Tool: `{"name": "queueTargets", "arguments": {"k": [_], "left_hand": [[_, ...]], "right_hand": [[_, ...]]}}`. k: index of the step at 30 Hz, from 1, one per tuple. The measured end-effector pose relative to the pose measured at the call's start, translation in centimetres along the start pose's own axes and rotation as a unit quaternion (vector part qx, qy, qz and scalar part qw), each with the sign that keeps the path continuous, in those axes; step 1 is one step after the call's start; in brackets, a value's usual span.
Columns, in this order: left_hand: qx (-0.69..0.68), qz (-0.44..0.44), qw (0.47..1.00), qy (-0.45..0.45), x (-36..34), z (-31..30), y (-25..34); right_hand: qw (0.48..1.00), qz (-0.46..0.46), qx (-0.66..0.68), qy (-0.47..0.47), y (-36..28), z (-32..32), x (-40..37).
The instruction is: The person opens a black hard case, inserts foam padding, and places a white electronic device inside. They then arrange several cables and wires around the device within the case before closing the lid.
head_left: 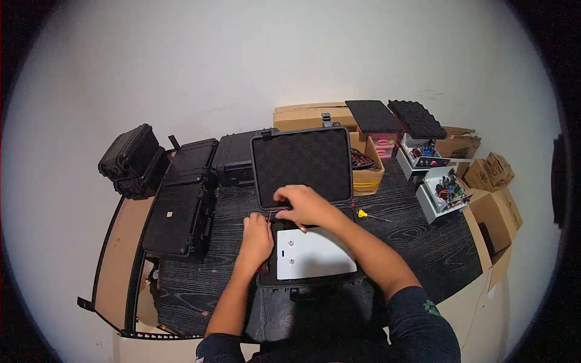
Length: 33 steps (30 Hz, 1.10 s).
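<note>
Where the left hand (257, 237) and right hand (301, 204) sit close together, mid-frame, they are over the back-left part of the open case (321, 282). Thumb and forefinger of the right show a narrow gap; whether either hand holds something thin, I cannot tell. Below them, a white panel (315, 254) lies in the case, the right forearm along its upper-right side. Behind stands the raised lid (302, 163). Dark cases (175, 209) line the left; right of centre are a yellow screwdriver (363, 213), a carton (367, 181) and two electronics units (427, 202).
</note>
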<state>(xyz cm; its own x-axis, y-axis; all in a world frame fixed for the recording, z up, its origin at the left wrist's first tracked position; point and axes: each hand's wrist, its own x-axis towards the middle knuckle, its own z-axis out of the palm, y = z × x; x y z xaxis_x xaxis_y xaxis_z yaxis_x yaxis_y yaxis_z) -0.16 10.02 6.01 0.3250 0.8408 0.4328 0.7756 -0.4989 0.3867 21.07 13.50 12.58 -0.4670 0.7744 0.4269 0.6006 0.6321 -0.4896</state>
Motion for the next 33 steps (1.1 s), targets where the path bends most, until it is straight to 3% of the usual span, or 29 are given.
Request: {"name": "queueTargets", "arguments": {"k": [5, 8, 11, 14, 23, 29, 33], "left_hand": [[-0.001, -0.009, 1.0, -0.021, 0.1, -0.7, 0.5], [-0.041, 0.042, 0.998, -0.029, 0.4, -1.7, 0.6], [-0.044, 0.06, 0.992, -0.102, 1.3, -3.2, 0.8], [-0.104, 0.015, 0.989, -0.101, 2.6, -3.6, 1.1], [-0.144, 0.034, 0.974, -0.174, 4.3, -3.1, -0.1], [0.0, 0.104, 0.988, -0.115, 3.4, -1.6, 0.7], [-0.028, 0.106, 0.992, -0.07, 3.0, -1.2, 0.4]], "right_hand": [[0.988, 0.104, -0.086, -0.069, -3.6, -2.6, -4.2], [0.992, 0.061, -0.111, -0.009, -1.5, 0.1, -6.2], [0.99, 0.111, -0.086, 0.002, -1.1, 0.1, -6.0], [0.992, 0.104, -0.067, 0.032, -1.1, -0.4, -6.0], [0.995, 0.082, -0.034, 0.044, 0.2, -0.4, -6.6], [0.996, 0.071, -0.052, 0.026, 0.3, -0.6, -6.5], [0.996, 0.083, -0.039, 0.015, 0.2, -0.8, -6.4]]}}
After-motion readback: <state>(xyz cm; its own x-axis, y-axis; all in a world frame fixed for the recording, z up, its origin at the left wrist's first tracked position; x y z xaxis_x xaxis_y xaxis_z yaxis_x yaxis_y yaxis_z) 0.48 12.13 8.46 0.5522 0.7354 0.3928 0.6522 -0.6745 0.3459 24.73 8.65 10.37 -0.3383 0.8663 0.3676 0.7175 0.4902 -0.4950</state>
